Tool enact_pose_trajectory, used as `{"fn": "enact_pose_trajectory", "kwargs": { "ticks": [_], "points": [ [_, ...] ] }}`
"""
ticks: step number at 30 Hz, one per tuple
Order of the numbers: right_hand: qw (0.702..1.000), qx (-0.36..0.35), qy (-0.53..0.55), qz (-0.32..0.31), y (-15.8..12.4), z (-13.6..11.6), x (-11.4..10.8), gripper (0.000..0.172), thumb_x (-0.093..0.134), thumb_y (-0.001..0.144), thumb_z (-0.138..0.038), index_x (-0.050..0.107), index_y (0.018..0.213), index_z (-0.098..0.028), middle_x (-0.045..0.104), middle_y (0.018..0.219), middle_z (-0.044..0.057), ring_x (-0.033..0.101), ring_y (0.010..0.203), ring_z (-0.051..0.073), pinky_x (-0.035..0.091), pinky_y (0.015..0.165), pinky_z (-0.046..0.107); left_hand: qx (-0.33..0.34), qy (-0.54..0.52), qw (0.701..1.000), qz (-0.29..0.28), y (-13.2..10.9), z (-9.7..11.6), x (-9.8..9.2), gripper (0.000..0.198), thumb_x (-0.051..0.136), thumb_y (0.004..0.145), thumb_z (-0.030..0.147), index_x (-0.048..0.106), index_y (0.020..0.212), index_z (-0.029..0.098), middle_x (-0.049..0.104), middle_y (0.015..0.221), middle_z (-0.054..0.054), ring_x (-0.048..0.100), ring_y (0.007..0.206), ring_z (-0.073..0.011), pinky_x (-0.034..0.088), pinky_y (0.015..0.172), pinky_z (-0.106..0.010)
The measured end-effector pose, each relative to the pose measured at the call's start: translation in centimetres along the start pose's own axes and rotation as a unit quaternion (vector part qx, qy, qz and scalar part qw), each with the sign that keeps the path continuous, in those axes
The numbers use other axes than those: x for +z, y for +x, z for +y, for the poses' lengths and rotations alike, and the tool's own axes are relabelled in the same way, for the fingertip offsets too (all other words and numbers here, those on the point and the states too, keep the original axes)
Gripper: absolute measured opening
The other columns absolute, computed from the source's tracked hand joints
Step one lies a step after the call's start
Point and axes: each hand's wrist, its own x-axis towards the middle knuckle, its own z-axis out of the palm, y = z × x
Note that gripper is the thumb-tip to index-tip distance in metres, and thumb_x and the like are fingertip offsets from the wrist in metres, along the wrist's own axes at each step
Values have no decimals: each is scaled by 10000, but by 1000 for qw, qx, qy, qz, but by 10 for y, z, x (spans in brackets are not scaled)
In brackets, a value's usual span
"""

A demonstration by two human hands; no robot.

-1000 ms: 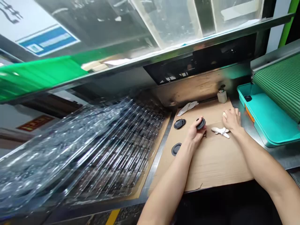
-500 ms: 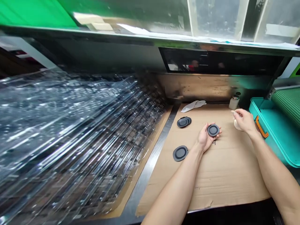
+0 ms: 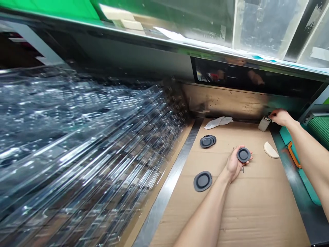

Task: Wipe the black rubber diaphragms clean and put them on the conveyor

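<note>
My left hand [image 3: 233, 162] is above the cardboard, palm up, with its fingers around a small dark grey oval part [image 3: 243, 155] with a raised rim. At the far right, my right hand [image 3: 282, 117] has its fingers pinched together beside the neck of a small translucent bottle [image 3: 263, 125]. Whatever is between those fingers is too small to make out. A cream half-round pad [image 3: 270, 151] lies on the cardboard below the bottle. To the left are a single grey oval part [image 3: 203, 181] and overlapping grey oval parts [image 3: 207, 141].
Clear plastic trays [image 3: 108, 154] are piled on the left. The cardboard sheet [image 3: 246, 206] covers the worktop, with a white cloth or glove [image 3: 218, 122] at its back. A teal bin [image 3: 307, 185] with an orange handle stands right. A metal ledge [image 3: 205, 51] hangs overhead.
My right hand has moved away and up to the bottle's neck, uncovering the cream pad. My left hand still holds the grey part. The camera view has shifted and tilted.
</note>
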Motion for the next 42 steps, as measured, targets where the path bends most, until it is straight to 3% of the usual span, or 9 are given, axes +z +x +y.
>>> {"fn": "enact_pose_trajectory", "kwargs": {
  "ticks": [6, 13, 23, 32, 35, 37, 39, 42],
  "points": [
    [998, -5, -36, -53, 13, -1, -8, 217, 609, 879, -301, 783, 972, -211, 753, 871, 77, 635, 726, 204, 427, 603, 298, 5, 10, 1000, 1, 0, 0, 1, 338, 492, 1010, 492, 502, 1148, 184, 754, 949, -134, 759, 774, -247, 466, 582, -263],
    [991, 19, -71, -115, 19, -24, -18, 160, 676, 839, -282, 779, 930, -200, 748, 875, 72, 644, 744, 201, 438, 608, 297, 11, 15, 1000, 1, -2, 1, 3, 409, 519, 1000, 554, 510, 1148, 172, 752, 960, -145, 754, 777, -242, 465, 583, -261],
    [986, 6, -112, -123, 30, -22, -20, 168, 700, 813, -323, 788, 884, -198, 747, 828, 74, 648, 706, 203, 441, 587, 296, -11, -23, 1000, -10, 0, 3, 1, 243, 380, 1005, 344, 507, 1129, 178, 762, 970, -173, 758, 779, -260, 459, 605, -275],
    [994, 21, -61, -92, 26, -18, -20, 108, 699, 783, -258, 778, 827, -200, 745, 756, 60, 640, 665, 200, 440, 568, 291, -28, -51, 998, -34, 1, 4, -3, 394, 466, 937, 302, 578, 1262, 108, 751, 1086, -249, 754, 875, -296, 476, 640, -294],
    [999, 21, -2, -25, 11, -18, -29, 148, 702, 820, -321, 778, 861, -201, 750, 785, 82, 651, 681, 213, 447, 574, 303, -46, -74, 995, -55, 0, 8, -3, 385, 500, 961, 295, 581, 1291, 113, 737, 1137, -246, 750, 908, -281, 499, 678, -295],
    [994, 24, 103, 43, -12, -26, -29, 245, 684, 861, -409, 763, 932, -188, 754, 832, 111, 674, 711, 229, 474, 587, 311, -53, -82, 993, -72, -1, 10, -2, 342, 525, 987, 294, 593, 1280, 132, 735, 1141, -224, 748, 905, -255, 513, 701, -284],
    [963, 25, 255, 81, -46, -40, -19, 346, 653, 890, -497, 717, 1000, -175, 757, 914, 137, 699, 757, 240, 507, 602, 310, -51, -77, 993, -79, -1, 12, 0, 306, 524, 1019, 320, 611, 1249, 140, 742, 1098, -201, 745, 874, -229, 515, 689, -263],
    [896, 1, 439, 66, -108, -68, 10, 403, 661, 879, -578, 641, 1001, -195, 753, 990, 126, 707, 775, 218, 540, 628, 305, -58, -45, 995, -65, -1, 11, 1, 449, 437, 1056, 491, 646, 1163, 108, 748, 968, -189, 717, 738, -190, 488, 591, -231]
  ]
}}
